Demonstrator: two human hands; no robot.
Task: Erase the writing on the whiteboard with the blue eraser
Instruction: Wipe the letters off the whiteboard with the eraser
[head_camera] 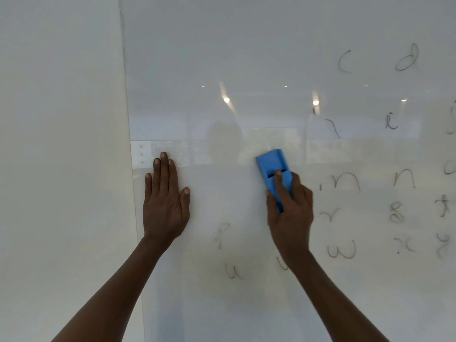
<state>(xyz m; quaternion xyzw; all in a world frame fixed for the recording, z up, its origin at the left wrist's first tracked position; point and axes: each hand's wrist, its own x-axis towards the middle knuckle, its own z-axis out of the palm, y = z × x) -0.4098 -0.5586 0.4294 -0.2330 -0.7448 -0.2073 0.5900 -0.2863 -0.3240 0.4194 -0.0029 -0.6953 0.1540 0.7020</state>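
Observation:
A glossy whiteboard (246, 58) fills most of the view. Handwritten letters (345, 180) run in rows across its right and lower parts, among them c, d, i, n, s, w, x, p and u. The upper left of the board carries no writing. My right hand (290, 213) grips the blue eraser (271, 166) and presses it flat on the board near the middle, its upper half showing above my fingers. My left hand (165, 201) lies flat on the board near its left edge, fingers pointing up and holding nothing.
A plain white wall (61, 144) lies left of the whiteboard's edge (130, 149). Ceiling lights and a room reflect in the board's shiny surface.

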